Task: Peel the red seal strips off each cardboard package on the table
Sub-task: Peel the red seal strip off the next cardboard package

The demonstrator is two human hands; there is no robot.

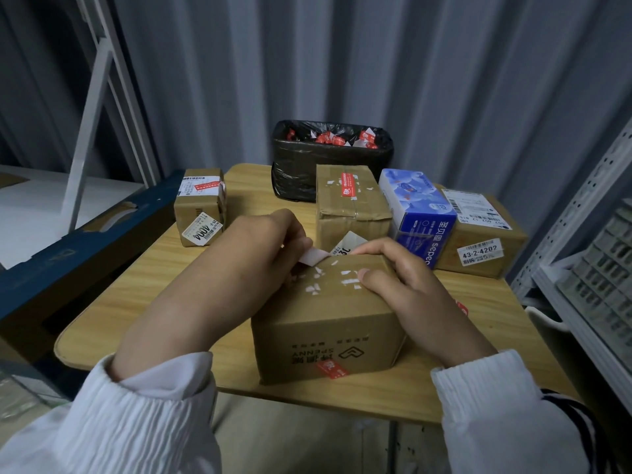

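A brown cardboard box (pixel 328 323) sits at the table's near edge, with white paper scraps stuck on its top. My left hand (pixel 253 254) pinches a pale strip (pixel 313 256) lifted from the box's top far edge. My right hand (pixel 400 278) rests on the box's top right, thumb pressed on the lid and fingers curled over the far edge. A piece of red seal strip (pixel 331 368) is stuck on the box's front face. Behind stands another box (pixel 352 206) with a red strip (pixel 349 186) on top. At far left a small package (pixel 200 206) carries a red strip (pixel 207 185).
A bin with a black bag (pixel 328 162), holding peeled red strips, stands at the table's far edge. A blue tissue box (pixel 419 213) and a labelled carton (pixel 482 234) sit at right. Metal shelving (pixel 595 254) stands at right, a blue-edged bench (pixel 85 241) at left.
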